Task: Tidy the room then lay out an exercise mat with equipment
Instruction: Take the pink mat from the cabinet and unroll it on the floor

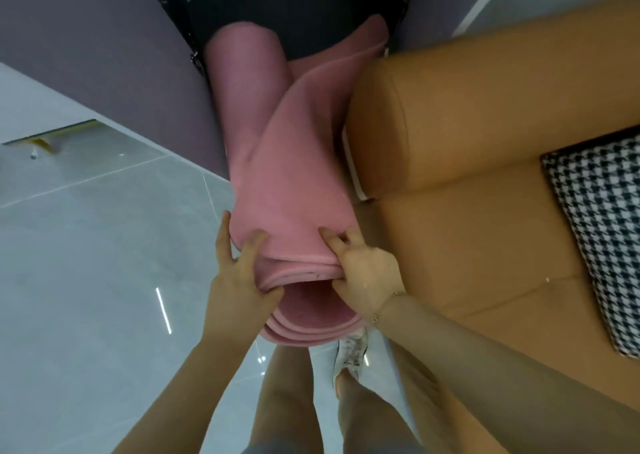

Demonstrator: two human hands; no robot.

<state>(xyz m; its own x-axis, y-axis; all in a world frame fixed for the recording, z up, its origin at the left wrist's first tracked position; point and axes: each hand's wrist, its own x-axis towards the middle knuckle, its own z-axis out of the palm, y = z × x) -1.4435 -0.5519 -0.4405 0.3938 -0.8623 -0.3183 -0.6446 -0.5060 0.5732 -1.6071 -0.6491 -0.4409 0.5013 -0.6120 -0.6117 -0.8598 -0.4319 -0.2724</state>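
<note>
A pink exercise mat (294,176), loosely rolled, stands on end in the gap between a purple-grey wall and an orange sofa. Its open top end faces me, showing several rolled layers. My left hand (239,273) grips the roll's left rim, thumb inside and fingers curled over the outer layer. My right hand (363,270) pinches the right rim, fingers on the outside and thumb tucked under the layers. The mat's far end is partly unrolled and leans against the dark gap behind.
The orange sofa (485,124) fills the right side, with a black-and-white houndstooth cushion (599,231) on its seat. The purple-grey wall panel (104,55) stands at the left. Glossy grey floor tiles (86,280) spread at left. My legs and a white shoe (349,353) are below the mat.
</note>
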